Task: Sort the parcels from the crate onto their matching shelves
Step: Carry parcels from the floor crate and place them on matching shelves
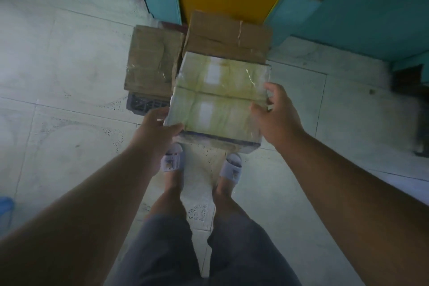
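Fingers of both my hands clamped the pale taped parcel point(218, 97): left hand point(160, 132) curled round its near-left corner, right hand point(274, 111) pinching the right edge. It hung above the crate point(144, 103) and two brown parcels point(153, 60). That glossy tape looked slick; my shallow right-hand hold might have let it slip.

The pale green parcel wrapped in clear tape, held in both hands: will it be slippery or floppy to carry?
The green parcel probably stays stiff: its edges look straight and boxy. Its glossy tape wrap may be slippery, so the left hand and right hand gripping opposite sides seems wise. Two hands hint at some weight, though that is uncertain.
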A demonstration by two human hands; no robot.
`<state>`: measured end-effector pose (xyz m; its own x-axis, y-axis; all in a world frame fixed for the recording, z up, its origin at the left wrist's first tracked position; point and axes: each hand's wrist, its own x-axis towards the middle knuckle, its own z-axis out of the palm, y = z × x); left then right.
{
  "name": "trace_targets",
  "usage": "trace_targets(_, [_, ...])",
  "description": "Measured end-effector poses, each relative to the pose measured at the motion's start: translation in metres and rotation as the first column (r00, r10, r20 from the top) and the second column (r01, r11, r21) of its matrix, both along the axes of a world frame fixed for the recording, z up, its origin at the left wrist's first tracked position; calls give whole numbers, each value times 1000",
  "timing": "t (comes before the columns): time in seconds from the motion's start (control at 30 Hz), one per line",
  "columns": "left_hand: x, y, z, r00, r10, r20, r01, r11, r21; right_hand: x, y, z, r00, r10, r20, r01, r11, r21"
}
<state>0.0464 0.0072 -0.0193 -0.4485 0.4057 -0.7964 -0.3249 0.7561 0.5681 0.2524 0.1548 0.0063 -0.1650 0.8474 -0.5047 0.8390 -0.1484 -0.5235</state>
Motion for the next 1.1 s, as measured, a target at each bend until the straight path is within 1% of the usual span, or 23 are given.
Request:
trace_targets(0.07, [6, 2, 41, 1000, -8, -22, 10, 996, 94, 5, -1, 46, 999, 20, -27, -18, 997, 72])
trace_targets(0.13, [14, 5, 98, 1000, -3, -30, 9, 983, 185, 13, -3, 106, 997, 40, -64, -29, 987, 159])
trace_targets(0.3, [19, 11, 214, 999, 40, -37, -22, 919, 394, 27, -6, 242, 964, 123, -236, -27, 928, 373])
trace_targets(0.37, [16, 17, 253, 995, 51, -82, -6, 883, 470, 27, -5, 284, 929, 154, -336, -20, 928, 372])
trace_targets(0.47, [2, 25, 299, 988, 65, -138, 20, 840, 542, 22, -2, 338, 840, 221, -496, -40, 936, 350])
trace_targets(0.53, [-8, 31, 327, 988, 116, -103, -34, 809, 587, 20, 2, 367, 783, 254, -568, -34, 929, 369])
trace_targets(0.63, [-23, 40, 355, 982, 181, 50, -168, 728, 664, 16, 6, 399, 709, 275, -649, -19, 928, 373])
trace_targets(0.67, [-28, 41, 363, 986, 148, 74, -158, 707, 689, 15, 6, 406, 685, 288, -669, -20, 925, 378])
trace_targets(0.77, [-49, 44, 375, 999, -26, 20, 2, 654, 756, 10, 1, 421, 596, 273, -755, 5, 939, 343])
trace_targets(0.83, [-61, 44, 387, 996, -88, 22, 35, 602, 798, 6, -5, 429, 538, 251, -804, -9, 956, 292])
trace_targets(0.87, [-66, 44, 393, 991, -126, 55, 25, 559, 829, 6, -8, 432, 535, 258, -804, -37, 959, 283])
trace_targets(0.9, [-72, 45, 398, 982, -163, 92, 5, 516, 857, 6, -10, 435, 553, 273, -787, -73, 957, 281])
trace_targets(0.93, [-76, 45, 403, 973, -195, 120, -10, 486, 874, 8, -13, 436, 586, 292, -756, -106, 952, 286])
trace_targets(0.97, [-79, 46, 407, 967, -216, 137, -19, 475, 880, 9, -17, 438, 621, 302, -723, -121, 949, 293])
trace_targets(1.03, [-80, 48, 411, 943, -288, 165, -15, 459, 888, 11, -28, 442, 685, 278, -674, -69, 945, 320])
trace_targets(1.1, [-75, 51, 412, 937, -331, 112, 45, 433, 900, 13, -39, 445, 709, 166, -685, 90, 943, 321])
